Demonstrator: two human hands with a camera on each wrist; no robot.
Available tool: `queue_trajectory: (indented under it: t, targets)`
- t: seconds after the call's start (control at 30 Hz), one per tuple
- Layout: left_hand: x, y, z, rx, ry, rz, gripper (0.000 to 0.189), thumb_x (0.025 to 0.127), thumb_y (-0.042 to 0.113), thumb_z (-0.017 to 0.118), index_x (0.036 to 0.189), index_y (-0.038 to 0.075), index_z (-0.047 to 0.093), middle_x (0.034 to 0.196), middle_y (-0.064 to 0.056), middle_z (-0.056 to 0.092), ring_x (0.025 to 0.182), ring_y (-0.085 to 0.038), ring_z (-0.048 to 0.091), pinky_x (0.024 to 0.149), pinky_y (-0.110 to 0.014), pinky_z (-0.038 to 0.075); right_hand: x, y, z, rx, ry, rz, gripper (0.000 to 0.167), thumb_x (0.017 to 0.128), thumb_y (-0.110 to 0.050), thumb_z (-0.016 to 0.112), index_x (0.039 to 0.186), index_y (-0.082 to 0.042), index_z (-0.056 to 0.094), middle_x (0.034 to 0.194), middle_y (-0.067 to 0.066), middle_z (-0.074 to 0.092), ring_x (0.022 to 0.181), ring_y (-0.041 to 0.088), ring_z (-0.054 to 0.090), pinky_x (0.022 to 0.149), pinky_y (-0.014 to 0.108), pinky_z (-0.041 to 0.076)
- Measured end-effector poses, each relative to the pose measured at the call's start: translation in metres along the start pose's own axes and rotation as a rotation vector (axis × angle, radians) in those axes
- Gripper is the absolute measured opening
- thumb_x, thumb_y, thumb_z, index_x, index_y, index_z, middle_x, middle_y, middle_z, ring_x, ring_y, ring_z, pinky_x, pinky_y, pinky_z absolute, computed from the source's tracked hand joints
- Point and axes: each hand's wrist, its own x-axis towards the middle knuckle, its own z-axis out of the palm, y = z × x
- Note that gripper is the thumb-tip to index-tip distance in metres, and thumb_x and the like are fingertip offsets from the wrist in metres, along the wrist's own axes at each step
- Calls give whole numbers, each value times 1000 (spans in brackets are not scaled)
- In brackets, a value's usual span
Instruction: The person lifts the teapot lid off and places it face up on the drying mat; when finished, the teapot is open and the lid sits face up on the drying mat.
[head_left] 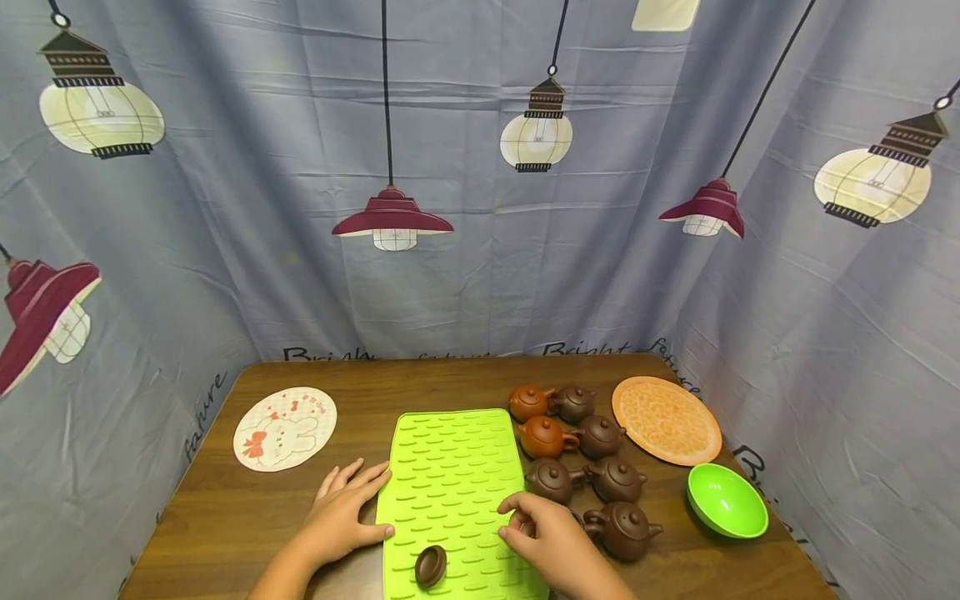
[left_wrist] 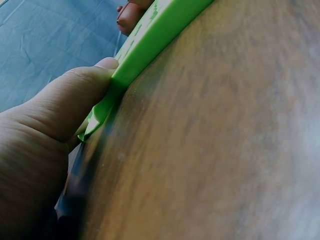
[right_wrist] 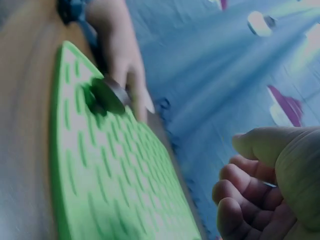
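My left hand (head_left: 337, 512), fingers spread, rests along the left edge of a lime-green ridged mat (head_left: 450, 475). In the left wrist view its thumb (left_wrist: 92, 82) touches the rim of the mat. A small dark-brown teapot lid (head_left: 431, 567) sits tilted on the near part of the mat; the right wrist view also shows this lid (right_wrist: 111, 95). Over the mat's right edge is my right hand (head_left: 551, 533), its fingers (right_wrist: 245, 185) loosely curled around nothing. Just beyond it stand a dark-brown teapot (head_left: 550, 481) and another brown teapot (head_left: 626, 530).
Two orange-brown teapots, one at the back (head_left: 528, 402), and several dark teapots (head_left: 600, 436) stand in rows right of the mat. Farther right lie a round orange placemat (head_left: 667, 421) and a green bowl (head_left: 726, 502). A round rabbit-print placemat (head_left: 285, 429) lies at left.
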Motion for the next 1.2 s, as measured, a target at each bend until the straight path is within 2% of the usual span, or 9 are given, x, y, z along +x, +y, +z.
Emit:
queue_trajectory:
  t: [0.2,0.47,0.6,0.77,0.9,1.1,1.2]
  targets:
    - [0,0,0,8,10,7,96,81,69,78,156,16,51,168,2,41,159,-41,22,127,-69,-2,-8,8,-27,-58,140,32,24,99,-29,74,120,-16,70,91,-5,64,75,7,59,62,25,54]
    - [0,-1,1,11,18,14,96,81,68,78,157,16,50,168,3,40,159,-40,21,128,-68,-2,-18,18,-54,-90,334,179,24,95,-19,79,118,-18,72,96,-5,65,79,10,59,65,23,52]
    - [0,-2,1,13,22,21,96,81,68,78,157,15,51,168,2,40,158,-41,22,127,-69,-1,-27,27,-68,-131,400,226,26,95,-18,79,120,-17,71,102,-3,65,84,12,57,68,23,51]
    - [0,-2,2,6,14,18,96,81,69,78,156,14,52,167,1,41,158,-43,22,126,-69,-2,-40,47,-84,-245,443,266,31,96,-18,77,126,-12,69,108,2,66,88,12,58,69,24,50]
    - [1,-3,2,1,10,18,96,82,70,77,156,14,52,167,2,41,158,-42,22,126,-68,-2,-47,59,-94,-329,444,321,37,97,-21,76,131,-9,66,109,5,66,87,14,59,69,28,48]
    - [1,-3,1,-6,6,14,96,81,70,77,156,15,52,168,3,40,158,-42,21,126,-68,-2,-51,72,-99,-382,432,348,42,97,-21,75,135,-5,65,121,16,64,86,16,58,68,30,49]
    - [1,-2,1,-4,5,15,96,81,70,77,156,15,52,168,3,40,158,-42,22,126,-68,-2,-52,76,-100,-405,429,347,38,97,-21,75,130,-5,67,116,14,66,86,16,60,71,34,53]
